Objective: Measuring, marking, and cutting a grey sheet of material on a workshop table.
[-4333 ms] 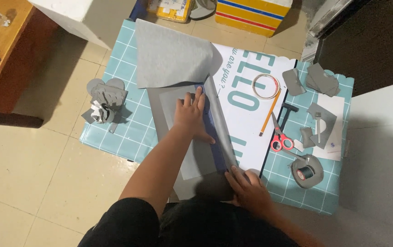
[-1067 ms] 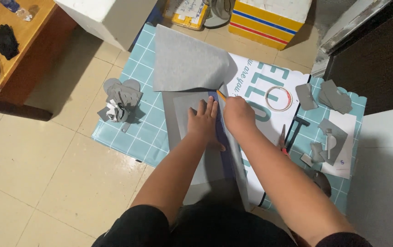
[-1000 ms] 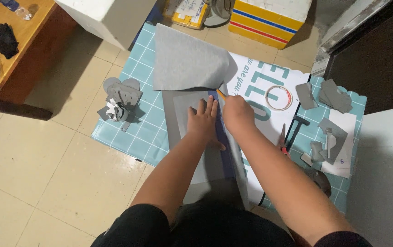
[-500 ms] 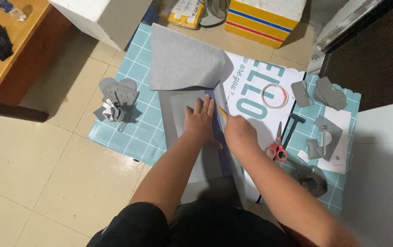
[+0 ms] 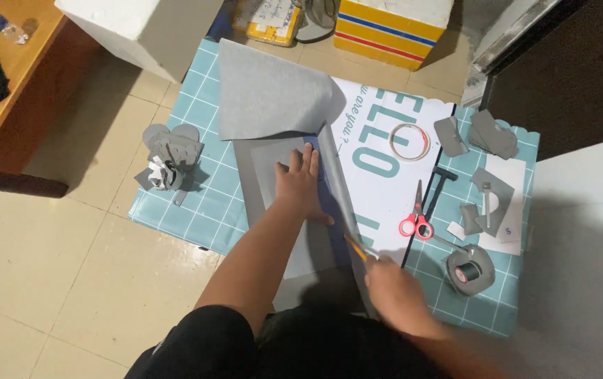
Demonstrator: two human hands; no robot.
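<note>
My left hand (image 5: 300,184) lies flat, fingers spread, on a white template resting on a large grey paper sheet (image 5: 268,98) whose far part curls up. A blue ruler (image 5: 328,203) runs beside that hand along the sheet's right edge. My right hand (image 5: 394,293) is closed around an orange pencil (image 5: 359,248), its tip at the near end of the ruler edge. Everything lies on a teal grid mat (image 5: 199,203) on the floor.
Red-handled scissors (image 5: 416,219), a tape ring (image 5: 409,141), a dark tape roll (image 5: 469,270) and grey paper cut-outs (image 5: 492,133) lie right of the sheet. A grey paper flower pile (image 5: 168,158) sits left. A yellow box (image 5: 392,28) and white box (image 5: 140,28) stand beyond.
My right hand has slid the pencil along the ruler from the far end toward me. The left hand has stayed pressed on the template.
</note>
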